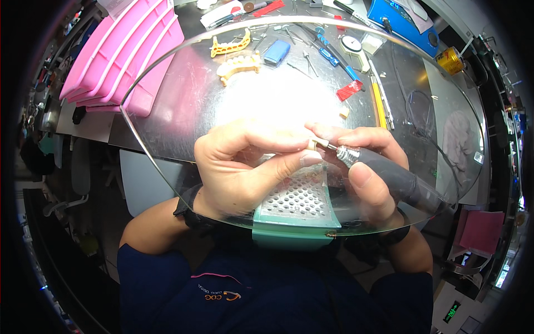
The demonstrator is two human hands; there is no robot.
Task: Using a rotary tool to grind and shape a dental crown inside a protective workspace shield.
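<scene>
My left hand (pixel 236 172) is closed, pinching a small cream-coloured piece that looks like a dental crown (pixel 312 145) between thumb and fingertips. My right hand (pixel 371 189) grips a dark rotary handpiece (pixel 392 177) with a silver collar. The handpiece's thin metal tip points left and meets the crown, or comes very close to it; I cannot tell which. Both hands are seen through a clear curved shield (pixel 332 234). Below them lies a perforated plate in a green holder (pixel 292 238), partly hidden by my left hand.
Pink stacked trays (pixel 125 61) stand at the far left. Yellowish dental models (pixel 239 65), a blue case (pixel 276 53), a dial gauge (pixel 351 44) and several slim tools lie beyond my hands. A blue control unit (pixel 397 22) and a yellow can (pixel 449 60) are far right.
</scene>
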